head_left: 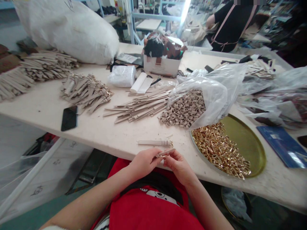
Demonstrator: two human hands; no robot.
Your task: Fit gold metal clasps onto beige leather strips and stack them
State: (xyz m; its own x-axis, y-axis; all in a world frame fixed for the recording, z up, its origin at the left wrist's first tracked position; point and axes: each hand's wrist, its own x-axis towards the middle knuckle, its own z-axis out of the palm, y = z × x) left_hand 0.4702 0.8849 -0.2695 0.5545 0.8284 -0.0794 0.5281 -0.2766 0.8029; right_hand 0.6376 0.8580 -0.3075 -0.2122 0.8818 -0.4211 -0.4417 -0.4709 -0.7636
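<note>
At the table's front edge my left hand [146,161] and my right hand [176,161] meet, fingers pinched together. Between them is a beige strap [168,152] with a small gold buckle; both hands grip it, and the fingers cover part of it. Just beyond lies a finished-looking beige strap [153,142] with gold metal at its right end. To the right, a round gold tray [254,143] holds a heap of small gold buckles [220,150]. Beige strap loops [184,110] spill from a clear plastic bag [216,92]. Long thin beige strips [144,105] lie behind my hands.
A dark phone [69,118] lies near the left edge. Bundles of beige straps [86,91] are piled beyond it, below a big white sack [69,28]. A white box of scraps [161,65] stands at the back. A blue folder [281,145] is at right. Another person [231,25] stands farther off.
</note>
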